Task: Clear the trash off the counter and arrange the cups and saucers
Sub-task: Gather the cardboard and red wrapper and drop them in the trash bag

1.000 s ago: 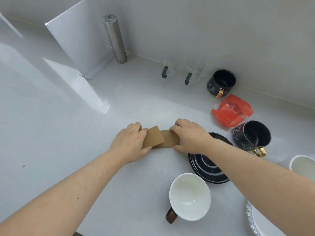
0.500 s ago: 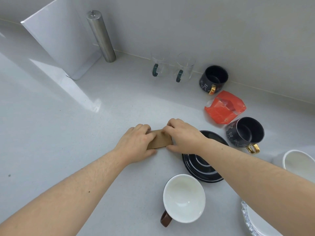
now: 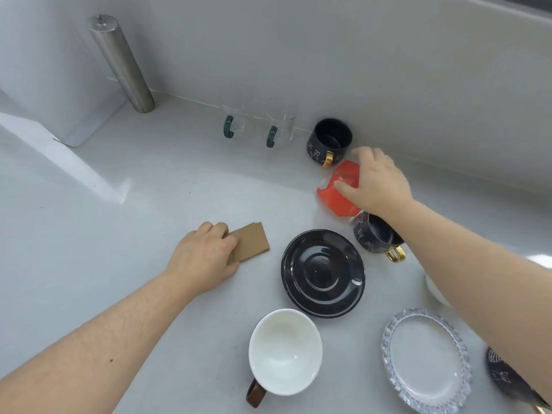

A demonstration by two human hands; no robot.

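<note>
My left hand (image 3: pixel 203 258) lies on a folded brown cardboard piece (image 3: pixel 252 241) and holds it flat on the white counter (image 3: pixel 104 234). My right hand (image 3: pixel 375 183) reaches back and its fingers close on an orange plastic wrapper (image 3: pixel 336 197). One black cup with a gold handle (image 3: pixel 330 143) stands by the wall, another (image 3: pixel 378 237) sits under my right wrist. A black saucer (image 3: pixel 322 271) lies in the middle, a white cup with a brown handle (image 3: pixel 285 352) in front of it, and a clear glass saucer (image 3: pixel 427 361) at the right.
Two clear glass cups with green handles (image 3: pixel 236 122) (image 3: pixel 279 127) stand against the back wall. A steel cylinder (image 3: pixel 122 62) and a white panel (image 3: pixel 44 73) stand at the back left. A white cup (image 3: pixel 434 289) and a dark dish (image 3: pixel 504 377) are partly hidden by my right arm.
My right hand left the cardboard and moved back right onto the orange wrapper. My left hand stays on the folded cardboard. The view tilted down, showing the glass saucer.
</note>
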